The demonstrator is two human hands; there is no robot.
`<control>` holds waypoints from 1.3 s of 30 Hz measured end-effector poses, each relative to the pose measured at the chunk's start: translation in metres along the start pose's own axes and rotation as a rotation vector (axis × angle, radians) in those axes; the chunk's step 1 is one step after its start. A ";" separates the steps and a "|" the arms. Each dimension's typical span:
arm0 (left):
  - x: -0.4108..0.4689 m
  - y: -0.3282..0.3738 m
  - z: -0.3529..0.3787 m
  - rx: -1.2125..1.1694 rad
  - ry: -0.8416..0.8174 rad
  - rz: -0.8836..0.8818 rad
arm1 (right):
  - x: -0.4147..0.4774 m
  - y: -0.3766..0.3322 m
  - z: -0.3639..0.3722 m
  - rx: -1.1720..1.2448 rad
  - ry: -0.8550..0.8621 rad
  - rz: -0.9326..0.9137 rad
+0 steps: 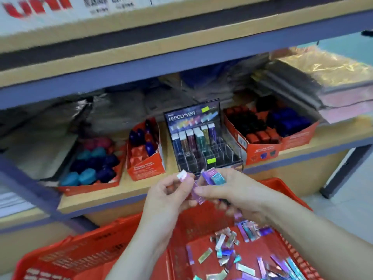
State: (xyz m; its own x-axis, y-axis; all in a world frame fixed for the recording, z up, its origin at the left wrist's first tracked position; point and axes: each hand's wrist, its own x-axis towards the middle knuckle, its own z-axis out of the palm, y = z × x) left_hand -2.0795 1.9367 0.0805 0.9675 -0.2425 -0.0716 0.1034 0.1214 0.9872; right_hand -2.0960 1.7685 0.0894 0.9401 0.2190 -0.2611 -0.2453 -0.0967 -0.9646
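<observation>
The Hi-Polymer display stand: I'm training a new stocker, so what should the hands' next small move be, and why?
Probably lift the lilac case, pinched in the left hand, into an empty front slot of the display stand. Only its back row holds cases, the right hand grips other cases, and many more lie loose in the red basket.

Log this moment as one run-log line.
left hand: pinches pink case | right hand: holds purple and teal cases | basket: loose cases inside | display rack: partly filled, on shelf
</observation>
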 end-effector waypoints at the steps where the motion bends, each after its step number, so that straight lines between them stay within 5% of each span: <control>1: 0.003 0.009 0.001 0.008 0.016 0.031 | 0.000 -0.005 0.004 -0.032 0.009 -0.022; 11: 0.058 0.061 -0.002 0.276 0.064 0.108 | 0.021 -0.033 -0.030 0.053 0.204 -0.058; 19: 0.139 0.069 0.002 0.847 0.172 0.311 | 0.034 -0.030 -0.064 0.697 0.404 0.085; 39: 0.175 0.034 0.020 1.607 -0.117 0.578 | 0.035 -0.022 -0.067 0.688 0.448 0.080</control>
State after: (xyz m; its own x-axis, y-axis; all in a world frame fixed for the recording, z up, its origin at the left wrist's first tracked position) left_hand -1.9114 1.8797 0.1048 0.7648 -0.5908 0.2571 -0.6163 -0.7871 0.0247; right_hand -2.0416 1.7135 0.1040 0.8832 -0.1857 -0.4307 -0.2684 0.5529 -0.7888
